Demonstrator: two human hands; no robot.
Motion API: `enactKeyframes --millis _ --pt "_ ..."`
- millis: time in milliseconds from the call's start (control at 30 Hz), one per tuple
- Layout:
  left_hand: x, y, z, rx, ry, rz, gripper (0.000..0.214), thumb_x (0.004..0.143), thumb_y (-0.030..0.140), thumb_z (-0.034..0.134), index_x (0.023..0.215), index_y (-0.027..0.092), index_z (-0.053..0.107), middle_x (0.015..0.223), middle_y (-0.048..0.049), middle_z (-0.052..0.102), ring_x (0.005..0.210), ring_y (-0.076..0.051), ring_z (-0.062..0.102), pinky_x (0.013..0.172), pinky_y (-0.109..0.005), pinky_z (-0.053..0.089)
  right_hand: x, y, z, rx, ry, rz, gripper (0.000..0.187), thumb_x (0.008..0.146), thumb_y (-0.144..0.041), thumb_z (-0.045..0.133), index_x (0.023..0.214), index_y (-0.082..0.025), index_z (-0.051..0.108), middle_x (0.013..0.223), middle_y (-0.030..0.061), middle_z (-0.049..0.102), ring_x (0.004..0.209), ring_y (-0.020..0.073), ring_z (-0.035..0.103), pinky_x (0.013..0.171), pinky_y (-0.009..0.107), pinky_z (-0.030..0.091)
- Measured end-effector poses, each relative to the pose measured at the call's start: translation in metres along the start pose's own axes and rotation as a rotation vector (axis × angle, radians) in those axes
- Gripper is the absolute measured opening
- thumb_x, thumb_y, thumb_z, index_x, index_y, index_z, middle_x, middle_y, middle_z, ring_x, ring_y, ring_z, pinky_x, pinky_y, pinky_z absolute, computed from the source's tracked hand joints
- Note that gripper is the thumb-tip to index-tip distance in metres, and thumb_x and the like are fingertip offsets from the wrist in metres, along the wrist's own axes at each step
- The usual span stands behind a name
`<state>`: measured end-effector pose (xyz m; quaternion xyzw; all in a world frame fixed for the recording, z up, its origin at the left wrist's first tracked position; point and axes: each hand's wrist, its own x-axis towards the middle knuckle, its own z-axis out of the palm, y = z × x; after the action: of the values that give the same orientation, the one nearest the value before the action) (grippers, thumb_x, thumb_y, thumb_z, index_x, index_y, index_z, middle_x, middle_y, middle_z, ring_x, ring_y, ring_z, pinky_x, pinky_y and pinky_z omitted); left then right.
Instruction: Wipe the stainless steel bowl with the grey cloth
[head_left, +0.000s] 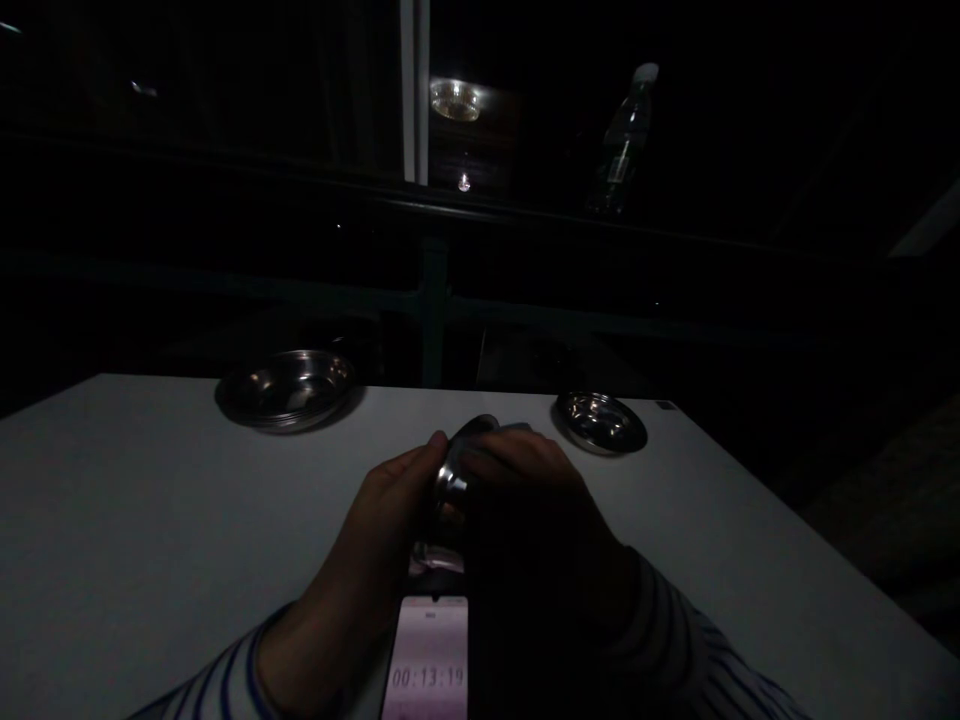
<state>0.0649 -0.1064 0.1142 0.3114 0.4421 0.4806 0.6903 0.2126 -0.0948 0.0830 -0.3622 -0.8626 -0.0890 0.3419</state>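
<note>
Head view shows the left hand (386,500) gripping a metal bowl (451,487) between both hands, probably for steadiness, the right hand (536,490) covering its right side, grip too dark to judge.

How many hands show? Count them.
2: left hand on the left side of the shiny metal object, right hand on its right side; darkness could hide others.

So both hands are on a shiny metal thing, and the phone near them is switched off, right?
No, the phone isn't off: the head view shows its screen lit, reading 00:13:19. The left hand and right hand are on the shiny metal thing, as you said.
</note>
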Motion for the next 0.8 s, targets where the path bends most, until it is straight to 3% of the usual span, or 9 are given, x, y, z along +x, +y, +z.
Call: enactKeyframes --millis 100,167,333,467,533,700,800 --pt "-0.003 -0.001 0.001 0.007 0.0 0.04 0.025 0.071 0.037 0.063 0.063 0.013 0.059 0.05 0.0008 0.056 0.044 -0.009 0.049 0.045 -0.021 0.035 -0.002 0.007 0.0 -0.005 0.016 0.076 0.037 0.083 -0.034 0.056 0.114 -0.016 0.053 0.116 0.0077 0.058 0.105 0.0206 0.05 0.087 0.036 0.042" --pt "-0.004 -0.002 0.001 0.018 0.023 0.042 0.024 0.07 0.036 0.064 0.062 0.014 0.059 0.05 0.0015 0.055 0.043 -0.009 0.048 0.045 -0.021 0.035 -0.003 0.004 0.002 0.006 -0.01 0.027 0.037 0.081 -0.037 0.058 0.112 -0.018 0.054 0.112 0.0063 0.059 0.102 0.0209 0.051 0.085 0.036 0.043" --pt "-0.002 -0.004 -0.001 0.006 0.109 0.022 0.026 0.069 0.04 0.063 0.061 0.015 0.06 0.049 0.0014 0.056 0.044 -0.012 0.051 0.048 -0.024 0.038 -0.002 -0.009 0.006 0.064 0.002 -0.102 0.025 0.089 -0.03 0.044 0.109 -0.02 0.054 0.106 0.0038 0.063 0.097 0.0179 0.054 0.08 0.035 0.042" --pt "-0.001 -0.005 0.001 0.0 0.133 0.06 0.024 0.068 0.039 0.064 0.062 0.016 0.062 0.052 0.0008 0.06 0.047 -0.013 0.054 0.05 -0.026 0.039 0.001 -0.007 0.0 -0.021 -0.016 0.056 0.034 0.083 -0.037 0.054 0.111 -0.018 0.054 0.114 0.0067 0.059 0.099 0.0218 0.052 0.079 0.037 0.043" --pt "-0.001 -0.004 0.002 -0.018 0.144 0.078 0.021 0.068 0.037 0.065 0.063 0.016 0.063 0.054 0.0007 0.061 0.048 -0.013 0.055 0.05 -0.025 0.04 0.001 -0.008 0.0 -0.036 -0.041 0.049 0.033 0.083 -0.037 0.054 0.11 -0.018 0.054 0.113 0.0065 0.059 0.099 0.0215 0.052 0.08 0.037 0.043" --pt "0.0 0.003 0.002 -0.117 0.053 -0.147 0.028 0.074 0.04 0.057 0.062 0.015 0.061 0.048 -0.0013 0.058 0.042 -0.015 0.052 0.044 -0.027 0.039 -0.011 -0.017 0.035 -0.082 -0.107 -0.1 0.024 0.084 -0.027 0.051 0.107 -0.022 0.056 0.098 0.0052 0.063 0.091 0.0196 0.056 0.084 0.038 0.044" --pt "0.0 0.008 0.0 -0.155 0.031 -0.171 0.029 0.078 0.039 0.052 0.065 0.015 0.061 0.049 -0.0027 0.059 0.042 -0.016 0.054 0.043 -0.027 0.04 -0.019 -0.017 0.058 -0.142 -0.126 -0.106 0.02 0.085 -0.022 0.05 0.102 -0.025 0.058 0.091 0.0037 0.065 0.088 0.0192 0.058 0.079 0.037 0.046"
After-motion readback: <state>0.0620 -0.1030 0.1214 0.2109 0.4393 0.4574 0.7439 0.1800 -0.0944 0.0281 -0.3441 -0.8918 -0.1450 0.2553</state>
